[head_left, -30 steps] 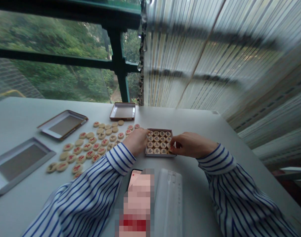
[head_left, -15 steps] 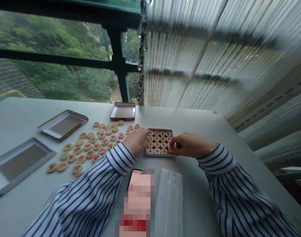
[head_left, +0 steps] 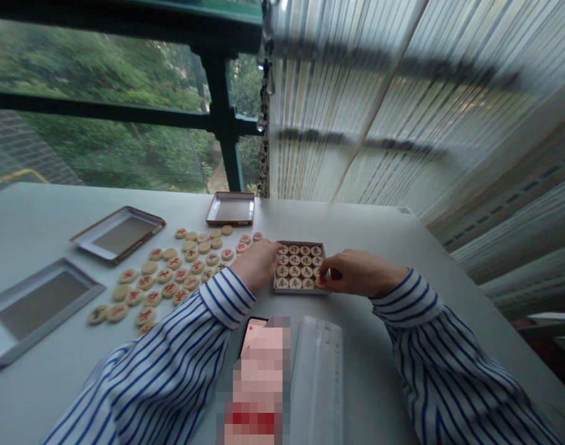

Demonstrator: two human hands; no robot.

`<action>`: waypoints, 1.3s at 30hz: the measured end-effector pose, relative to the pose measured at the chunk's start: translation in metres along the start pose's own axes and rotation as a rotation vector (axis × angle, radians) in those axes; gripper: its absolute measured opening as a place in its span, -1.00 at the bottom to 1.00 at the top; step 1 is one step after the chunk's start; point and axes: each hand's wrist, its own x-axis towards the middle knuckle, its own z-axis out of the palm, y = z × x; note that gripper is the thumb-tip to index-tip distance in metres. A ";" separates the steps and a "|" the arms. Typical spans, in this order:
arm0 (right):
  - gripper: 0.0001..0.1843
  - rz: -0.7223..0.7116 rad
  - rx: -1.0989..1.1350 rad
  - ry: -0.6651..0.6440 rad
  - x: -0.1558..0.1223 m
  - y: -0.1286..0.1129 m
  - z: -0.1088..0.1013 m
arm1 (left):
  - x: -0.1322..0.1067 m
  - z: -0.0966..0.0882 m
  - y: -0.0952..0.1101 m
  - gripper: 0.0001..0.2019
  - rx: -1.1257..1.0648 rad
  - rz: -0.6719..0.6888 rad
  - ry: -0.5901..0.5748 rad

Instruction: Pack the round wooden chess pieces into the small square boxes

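Observation:
A shallow box (head_left: pixel 303 293) stands on the table, filled with rows of round wooden Chinese chess pieces (head_left: pixel 295 272), most with dark characters. At its left wall is my left hand (head_left: pixel 258 262), fingers closed on the upper left edge. My right hand (head_left: pixel 356 272) reaches in from the right, thumb and fingertips pinched on a red-marked chess piece (head_left: pixel 322 282) at the near right corner of the box. The fingertips partly cover that piece. Left of my left hand, many loose chess pieces (head_left: pixel 170 289) lie spread out, some with red characters, some dark, some blank side up.
Three open trays or lids lie beyond the loose pieces: a grey one (head_left: pixel 85 285), a brown-edged one (head_left: pixel 155 230) and a smaller one (head_left: pixel 230 222). Near me are a phone (head_left: pixel 252 334), largely blurred out, and a long white case (head_left: pixel 319 377). A window and curtain (head_left: pixel 356 167) border the table.
Both hands stay nearly where they were, at the box's left wall and near right corner. The right fingertips shift very slightly on the piece.

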 end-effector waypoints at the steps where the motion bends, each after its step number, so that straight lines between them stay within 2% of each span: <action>1: -0.71 0.001 -0.005 0.003 0.000 0.000 0.000 | 0.000 0.000 0.000 -0.65 -0.001 0.001 0.003; 39: -0.73 0.031 -0.065 -0.030 -0.002 -0.007 -0.004 | 0.000 -0.001 0.001 -0.65 0.007 0.009 -0.007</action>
